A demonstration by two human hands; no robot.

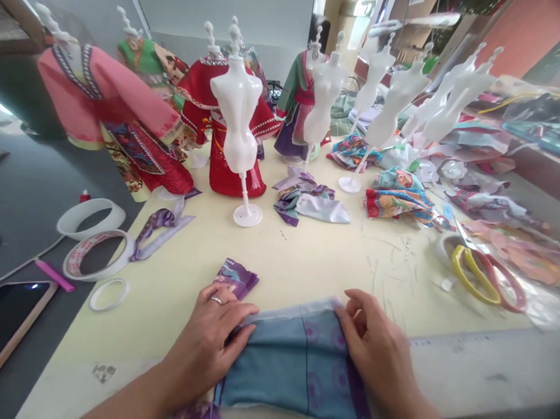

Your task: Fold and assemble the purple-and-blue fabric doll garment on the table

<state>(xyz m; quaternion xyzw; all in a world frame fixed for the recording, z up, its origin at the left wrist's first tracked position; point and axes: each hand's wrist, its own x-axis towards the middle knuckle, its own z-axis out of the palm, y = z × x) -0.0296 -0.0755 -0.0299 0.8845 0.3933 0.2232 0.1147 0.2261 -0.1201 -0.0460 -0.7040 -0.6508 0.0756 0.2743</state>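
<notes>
Crosswise, blue cloth [293,368] spans left hand [205,347], right hand [375,351].

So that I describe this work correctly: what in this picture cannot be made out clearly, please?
Head view only:
The blue fabric with purple trim: its near end is cut off by the bottom edge, and the left hand and right hand cover its sides.
The dark device: cut off by the left edge.
Small pale bits on the table: too small to identify.
Contents of the plastic bags: blurred at the right edge.
</notes>
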